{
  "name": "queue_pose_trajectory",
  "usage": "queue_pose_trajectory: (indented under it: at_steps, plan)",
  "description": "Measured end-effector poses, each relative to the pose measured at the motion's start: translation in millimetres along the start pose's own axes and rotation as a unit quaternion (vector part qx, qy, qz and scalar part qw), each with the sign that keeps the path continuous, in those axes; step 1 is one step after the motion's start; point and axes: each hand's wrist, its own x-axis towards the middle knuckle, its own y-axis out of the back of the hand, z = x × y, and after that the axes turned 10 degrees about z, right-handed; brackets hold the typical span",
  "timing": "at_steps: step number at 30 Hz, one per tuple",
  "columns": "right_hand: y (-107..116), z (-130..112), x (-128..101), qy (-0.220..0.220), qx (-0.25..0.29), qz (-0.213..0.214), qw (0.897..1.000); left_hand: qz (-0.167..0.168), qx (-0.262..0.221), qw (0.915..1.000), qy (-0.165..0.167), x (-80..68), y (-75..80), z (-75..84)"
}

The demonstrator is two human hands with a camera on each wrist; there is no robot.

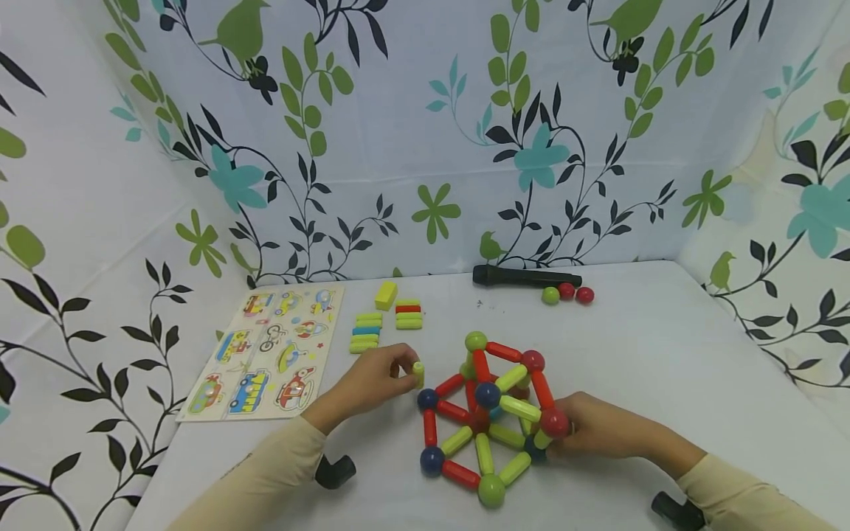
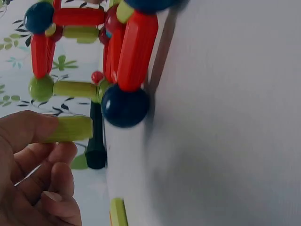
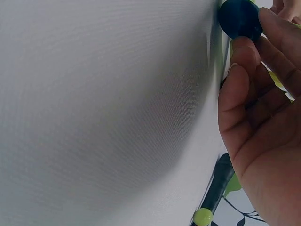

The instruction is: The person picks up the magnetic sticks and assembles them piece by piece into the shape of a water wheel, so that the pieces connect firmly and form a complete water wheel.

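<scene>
- Head view: the left hand (image 1: 370, 380) pinches a yellow-green rod (image 1: 418, 374) between thumb and fingers, held just beside the left side of a ball-and-rod structure (image 1: 479, 422), which stands near the front of the white worktop (image 1: 664, 332).
- Head view, right: the right hand (image 1: 600, 426) lies against the structure's right side, beside a red ball (image 1: 554, 423).
- Head view, surroundings: a picture board (image 1: 272, 339) lies at left; near it are two rows of short rods (image 1: 408, 316) and a yellow block (image 1: 386, 295). A black bar (image 1: 527, 276) lies at the rear, with a green ball (image 1: 550, 296) and two red balls (image 1: 585, 296) near its right end.
- Left wrist view: the left grip is closed on one end of the rod; its other end is free, below the structure in this view.
- Right wrist view: the right grip appears to grasp the structure at a dark blue ball (image 3: 240, 19), though the frame edge cuts off part of the contact.
</scene>
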Motion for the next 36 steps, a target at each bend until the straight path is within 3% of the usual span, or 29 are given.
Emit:
queue_pose_trajectory:
  at_steps: [7, 14, 16, 18, 21, 24, 28, 36]
  plan:
    - [0.2, -1.8, -0.3, -0.001, 0.001, -0.002, 1.000, -0.018, -0.003, 0.9997, -0.018, -2.0, -10.2, 4.0]
    - [1.4, -3.7, -0.9, 0.001, -0.008, -0.002, 1.000, -0.036, -0.006, 0.9990, -0.027, -1.7, -3.4, 4.0]
    - [2.1, -4.7, -0.8, 0.004, -0.009, -0.002, 1.000, -0.023, 0.019, 0.9993, -0.021, 2.2, 3.5, -0.4]
    - [2.6, -5.3, -0.4, 0.006, -0.010, -0.002, 1.000, 0.010, 0.082, 0.9965, -0.011, 7.6, 12.2, -8.3]
    - [2.3, -5.1, -0.2, 0.007, -0.008, -0.004, 1.000, 0.057, 0.198, 0.9784, 0.016, 15.1, 24.8, -22.8]
    - [1.5, -4.5, -0.3, 0.009, -0.008, -0.008, 1.000, 0.053, 0.276, 0.9584, 0.049, 18.0, 32.2, -34.9]
    - [1.5, -4.4, -1.0, 0.013, -0.013, -0.007, 1.000, 0.026, 0.288, 0.9548, 0.069, 19.5, 33.5, -44.8]
    - [1.9, -3.9, -2.2, 0.010, -0.012, -0.006, 1.000, 0.035, 0.295, 0.9528, 0.061, 22.4, 26.0, -56.4]
